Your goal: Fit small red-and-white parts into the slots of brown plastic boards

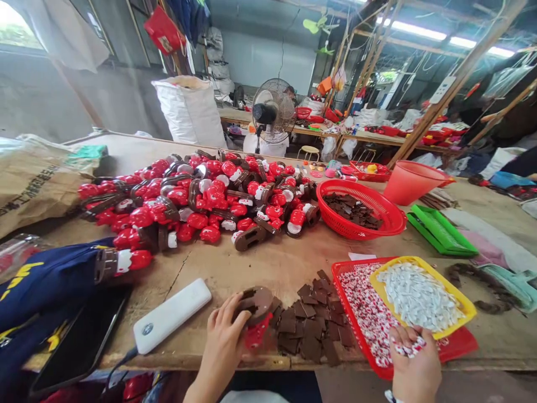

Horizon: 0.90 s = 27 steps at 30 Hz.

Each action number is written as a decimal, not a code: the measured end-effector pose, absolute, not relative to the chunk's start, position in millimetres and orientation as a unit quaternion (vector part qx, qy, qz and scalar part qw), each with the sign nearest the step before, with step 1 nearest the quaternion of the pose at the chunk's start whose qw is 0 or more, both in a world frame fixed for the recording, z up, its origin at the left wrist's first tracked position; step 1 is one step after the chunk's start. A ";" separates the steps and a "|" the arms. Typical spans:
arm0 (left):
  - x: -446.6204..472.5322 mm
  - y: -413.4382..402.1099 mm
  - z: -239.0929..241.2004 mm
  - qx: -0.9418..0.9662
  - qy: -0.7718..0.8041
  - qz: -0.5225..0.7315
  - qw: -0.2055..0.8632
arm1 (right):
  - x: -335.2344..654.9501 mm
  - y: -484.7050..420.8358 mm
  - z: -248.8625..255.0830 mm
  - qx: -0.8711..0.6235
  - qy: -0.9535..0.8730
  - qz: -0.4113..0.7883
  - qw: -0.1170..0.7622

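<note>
My left hand (223, 338) grips a red plastic toy figure (257, 331) by its brown oval base, which is tipped up and has a slot in it. Beside it on the table lies a loose pile of flat brown square pieces (311, 320). Over the front corner of a red tray (350, 330), my right hand (415, 364) is curled around a small handful of red-and-white pieces (410, 348). Many more such bits fill the tray. A yellow tray (466, 313) of small white pieces (419, 294) rests across its back right part.
A big heap of red-and-brown toy figures (213, 196) covers the back left. Around the work lie a white power bank (173, 315), a dark tablet (79, 338), a red basket (356, 230) of brown pieces, a green tray (440, 230) and a red bucket (413, 182). A fan (272, 109) stands behind.
</note>
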<state>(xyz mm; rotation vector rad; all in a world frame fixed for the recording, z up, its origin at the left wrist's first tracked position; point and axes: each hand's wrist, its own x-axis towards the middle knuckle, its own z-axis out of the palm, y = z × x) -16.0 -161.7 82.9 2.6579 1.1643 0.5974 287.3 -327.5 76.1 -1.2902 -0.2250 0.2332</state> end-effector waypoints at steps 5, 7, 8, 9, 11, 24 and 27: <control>-5.6 -173.8 83.2 0.920 0.273 0.279 0.026 | 221.1 -276.6 112.2 -0.457 -0.054 0.280 0.842; -1.2 -179.9 82.2 0.925 0.227 0.302 0.040 | 190.7 -252.5 120.9 -0.435 -0.069 0.338 0.832; 0.7 -182.8 81.8 0.924 0.210 0.315 0.050 | 177.2 -241.4 122.6 -0.430 -0.079 0.363 0.823; 2.1 -185.3 81.5 0.922 0.200 0.327 0.061 | 165.4 -231.5 122.5 -0.432 -0.089 0.384 0.811; 3.2 -188.6 81.3 0.914 0.198 0.346 0.081 | 147.3 -215.8 117.8 -0.452 -0.103 0.405 0.788; -6.9 -188.4 77.5 0.894 0.215 0.369 0.136 | 134.1 -199.7 103.5 -0.442 -0.060 0.446 0.776; -9.0 -186.6 77.9 0.891 0.210 0.378 0.137 | 136.1 -200.4 107.2 -0.411 -0.019 0.463 0.785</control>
